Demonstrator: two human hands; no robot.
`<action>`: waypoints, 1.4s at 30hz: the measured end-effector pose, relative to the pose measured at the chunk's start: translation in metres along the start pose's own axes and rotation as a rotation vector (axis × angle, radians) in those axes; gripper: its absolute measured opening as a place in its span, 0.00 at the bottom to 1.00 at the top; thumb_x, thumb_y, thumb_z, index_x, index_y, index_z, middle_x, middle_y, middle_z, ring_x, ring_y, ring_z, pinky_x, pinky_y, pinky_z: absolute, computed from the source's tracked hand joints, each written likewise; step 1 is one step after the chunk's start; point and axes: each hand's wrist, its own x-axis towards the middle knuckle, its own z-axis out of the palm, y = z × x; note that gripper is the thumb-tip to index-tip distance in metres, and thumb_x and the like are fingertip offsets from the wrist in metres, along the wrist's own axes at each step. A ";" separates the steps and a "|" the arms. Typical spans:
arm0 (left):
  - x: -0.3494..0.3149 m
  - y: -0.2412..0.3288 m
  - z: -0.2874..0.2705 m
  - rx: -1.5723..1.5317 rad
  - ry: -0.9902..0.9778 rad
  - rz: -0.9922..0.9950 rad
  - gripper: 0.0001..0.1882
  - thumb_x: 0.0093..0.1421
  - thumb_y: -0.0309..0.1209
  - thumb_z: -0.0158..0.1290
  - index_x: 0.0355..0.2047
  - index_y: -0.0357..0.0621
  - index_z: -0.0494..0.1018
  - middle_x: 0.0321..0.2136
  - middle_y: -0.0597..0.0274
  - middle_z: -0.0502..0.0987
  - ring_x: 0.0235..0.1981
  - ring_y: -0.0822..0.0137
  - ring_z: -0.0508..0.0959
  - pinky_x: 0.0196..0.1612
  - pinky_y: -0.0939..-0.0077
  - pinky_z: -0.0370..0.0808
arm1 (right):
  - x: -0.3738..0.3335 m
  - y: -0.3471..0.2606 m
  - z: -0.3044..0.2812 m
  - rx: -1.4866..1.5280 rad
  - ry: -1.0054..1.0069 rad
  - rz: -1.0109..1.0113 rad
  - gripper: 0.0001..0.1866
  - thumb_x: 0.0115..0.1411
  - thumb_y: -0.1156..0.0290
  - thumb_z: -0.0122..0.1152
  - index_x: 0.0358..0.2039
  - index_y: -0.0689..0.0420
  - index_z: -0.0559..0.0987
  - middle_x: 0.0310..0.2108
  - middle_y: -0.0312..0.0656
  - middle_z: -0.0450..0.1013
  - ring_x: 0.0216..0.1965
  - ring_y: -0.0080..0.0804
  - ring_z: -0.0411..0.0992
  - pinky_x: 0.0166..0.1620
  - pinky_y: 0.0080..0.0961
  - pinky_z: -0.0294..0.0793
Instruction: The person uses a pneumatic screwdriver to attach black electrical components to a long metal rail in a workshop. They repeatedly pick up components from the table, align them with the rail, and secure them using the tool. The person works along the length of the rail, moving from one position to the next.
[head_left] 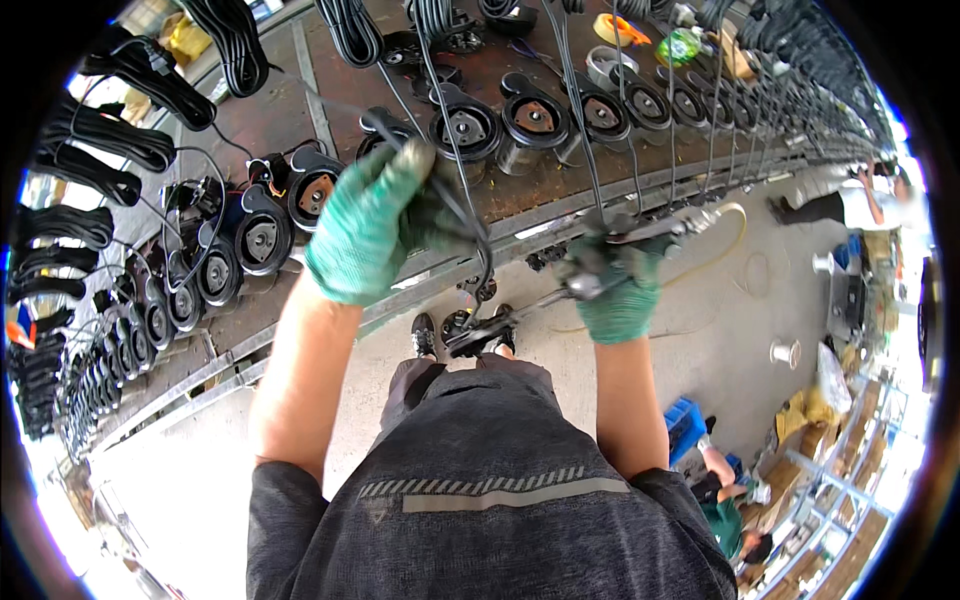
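My left hand [365, 225], in a green glove with a grey palm, is closed around a black cable [458, 205]. The cable runs past the fingers and bends down in front of the bench edge. My right hand [618, 295], gloved the same way, grips an air tool [680, 228] of dark metal with a pale hose [738, 240] at its end. A long dark piece [500, 328] extends from below that hand toward my feet; motion blur hides how it joins. Round black motor units [467, 128] with metal bodies stand on the bench behind my left hand.
The brown bench [440, 100] with a metal edge curves across in front of me, lined with several motor units. Coiled black cables [230, 45] hang above it. Orange tape [622, 30] lies at the back. A blue crate [685, 428] and two other people are to the right.
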 end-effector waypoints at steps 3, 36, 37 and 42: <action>0.024 0.031 0.042 -0.089 -0.038 0.118 0.19 0.69 0.44 0.53 0.43 0.38 0.77 0.33 0.54 0.83 0.27 0.57 0.86 0.28 0.67 0.89 | 0.018 0.011 -0.015 -0.056 -0.129 0.204 0.20 0.53 0.63 0.70 0.47 0.50 0.79 0.64 0.56 0.66 0.32 0.33 0.79 0.41 0.42 0.82; -0.078 -0.119 -0.060 -0.142 0.672 0.638 0.41 0.55 0.45 0.69 0.61 0.53 0.57 0.57 0.51 0.69 0.54 0.51 0.77 0.51 0.55 0.83 | 0.069 -0.029 0.052 0.048 0.055 0.085 0.13 0.58 0.71 0.64 0.44 0.53 0.80 0.52 0.47 0.77 0.53 0.47 0.76 0.50 0.43 0.79; -0.086 -0.113 -0.067 -0.090 0.757 0.687 0.39 0.56 0.43 0.68 0.60 0.52 0.56 0.57 0.51 0.69 0.53 0.51 0.77 0.50 0.56 0.83 | 0.068 -0.032 0.052 0.038 0.086 0.054 0.14 0.58 0.71 0.64 0.46 0.53 0.79 0.51 0.47 0.77 0.53 0.48 0.76 0.50 0.43 0.79; -0.124 -0.081 -0.067 0.205 0.875 0.740 0.52 0.52 0.47 0.71 0.67 0.51 0.49 0.57 0.54 0.65 0.52 0.59 0.74 0.47 0.67 0.81 | 0.068 -0.048 0.046 0.105 0.042 -0.003 0.16 0.60 0.70 0.63 0.49 0.54 0.77 0.48 0.45 0.79 0.49 0.42 0.77 0.48 0.41 0.80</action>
